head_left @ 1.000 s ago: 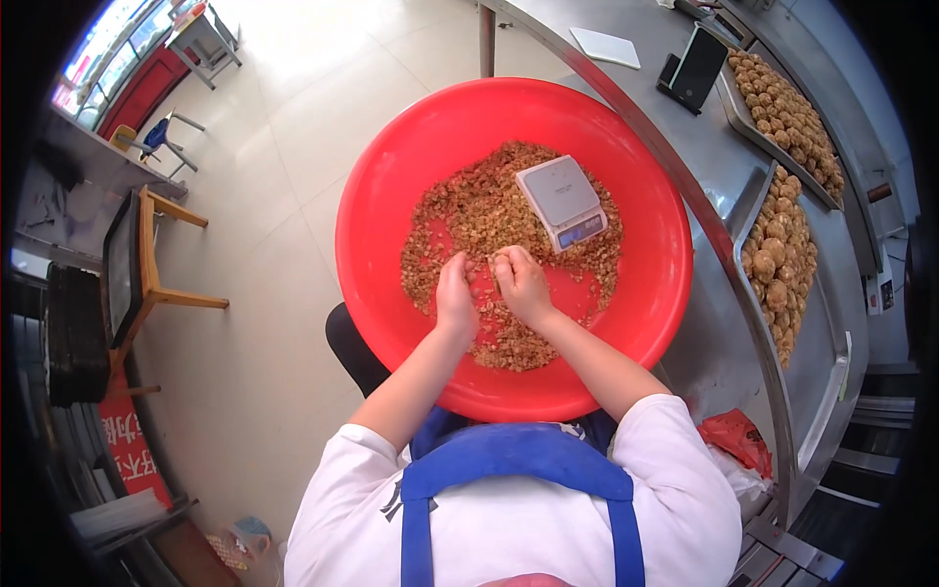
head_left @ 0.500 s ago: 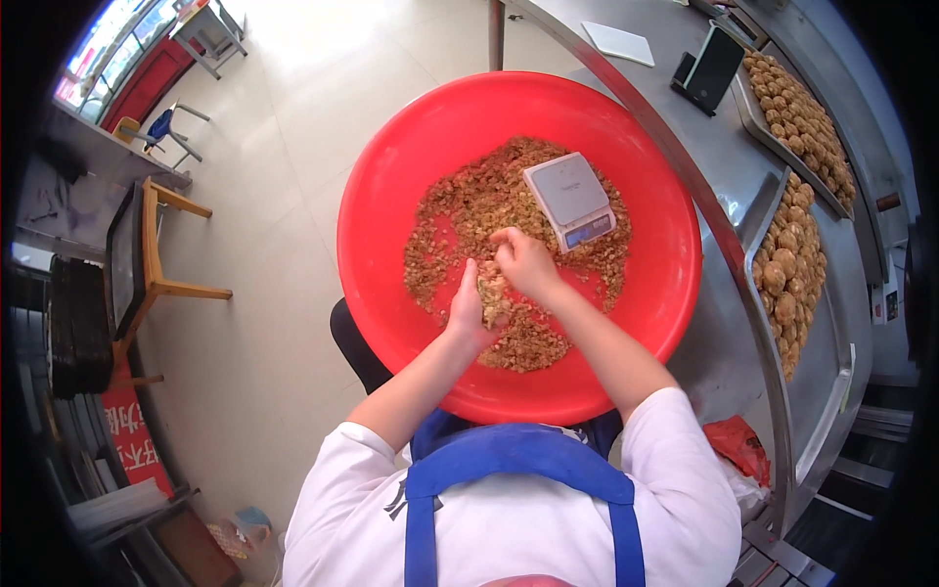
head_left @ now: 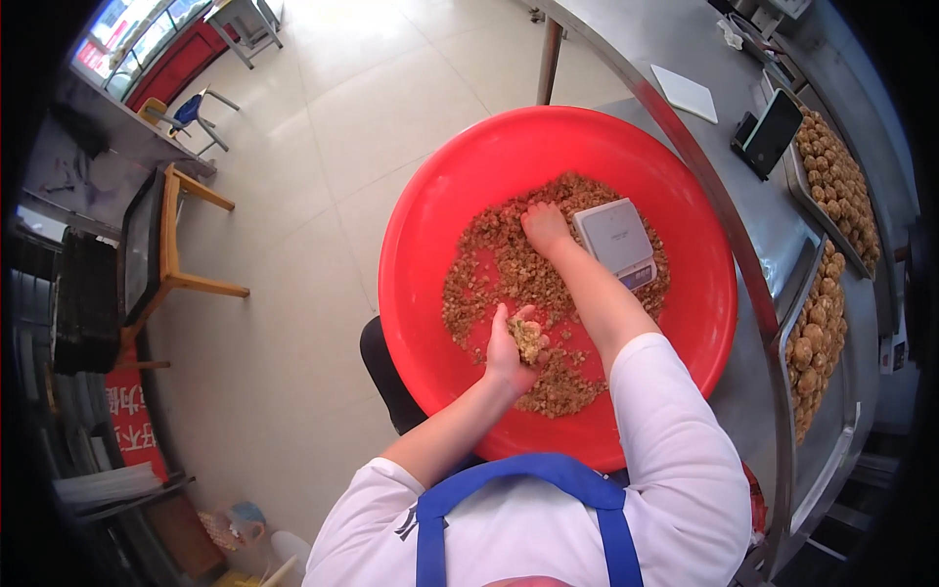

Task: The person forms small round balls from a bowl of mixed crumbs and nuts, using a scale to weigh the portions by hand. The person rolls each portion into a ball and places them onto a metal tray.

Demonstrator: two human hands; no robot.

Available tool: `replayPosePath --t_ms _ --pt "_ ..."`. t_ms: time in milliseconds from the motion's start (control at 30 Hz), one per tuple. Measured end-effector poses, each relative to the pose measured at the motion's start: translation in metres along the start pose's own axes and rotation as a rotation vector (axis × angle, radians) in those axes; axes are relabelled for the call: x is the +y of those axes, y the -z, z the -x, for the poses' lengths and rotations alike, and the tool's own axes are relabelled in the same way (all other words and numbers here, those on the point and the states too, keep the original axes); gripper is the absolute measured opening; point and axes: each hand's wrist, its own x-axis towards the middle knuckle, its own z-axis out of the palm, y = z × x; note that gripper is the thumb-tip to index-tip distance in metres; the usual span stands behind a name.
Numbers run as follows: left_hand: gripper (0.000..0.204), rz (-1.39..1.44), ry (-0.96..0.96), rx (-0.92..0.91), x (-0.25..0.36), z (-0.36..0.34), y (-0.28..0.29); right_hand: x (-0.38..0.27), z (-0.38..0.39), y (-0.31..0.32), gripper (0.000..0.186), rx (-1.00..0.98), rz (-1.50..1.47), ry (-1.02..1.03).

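A big red basin (head_left: 685,333) holds a heap of brown crumbly mixture (head_left: 489,264) and a small white kitchen scale (head_left: 614,238) lying on it. My left hand (head_left: 509,344) is cupped around a lump of the mixture (head_left: 529,339) near the basin's front. My right hand (head_left: 544,227) reaches farther in, fingers closed and pressed into the mixture just left of the scale. Whether it holds any is hidden.
A steel counter (head_left: 675,49) runs along the right with trays of brown balls (head_left: 817,338), a dark phone (head_left: 770,134) and a white card (head_left: 686,94). On the tiled floor at left stand a wooden chair (head_left: 166,254) and a dark stool (head_left: 386,377) under the basin.
My hands were together in the mixture's middle. Now the right hand has stretched forward beside the scale, while the left has drawn back toward me with a lump in it.
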Motion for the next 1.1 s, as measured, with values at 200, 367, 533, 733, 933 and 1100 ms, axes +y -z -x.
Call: replayPosePath --t_ms 200,367,533,733,933,1100 --pt "0.042 -0.017 0.036 0.017 -0.001 0.005 -0.009 -0.014 0.072 0.049 0.017 0.15 -0.497 -0.092" --pt "0.041 0.008 0.017 -0.02 0.005 -0.001 -0.006 -0.041 0.169 0.043 0.019 0.187 -0.677 0.039" --pt "0.039 -0.018 -0.02 0.026 0.006 -0.005 -0.006 -0.053 0.213 0.062 0.022 0.247 -0.756 0.035" --pt "0.043 -0.036 -0.112 0.058 0.01 -0.009 -0.005 -0.052 0.214 0.087 0.032 0.295 -0.865 -0.042" --pt "0.051 0.025 -0.173 0.037 0.009 -0.025 0.008 -0.058 0.201 0.104 0.028 0.222 -0.873 -0.131" --pt "0.056 -0.117 -0.131 -0.059 0.005 -0.036 0.02 -0.073 0.194 0.09 0.013 0.654 -1.071 -0.219"
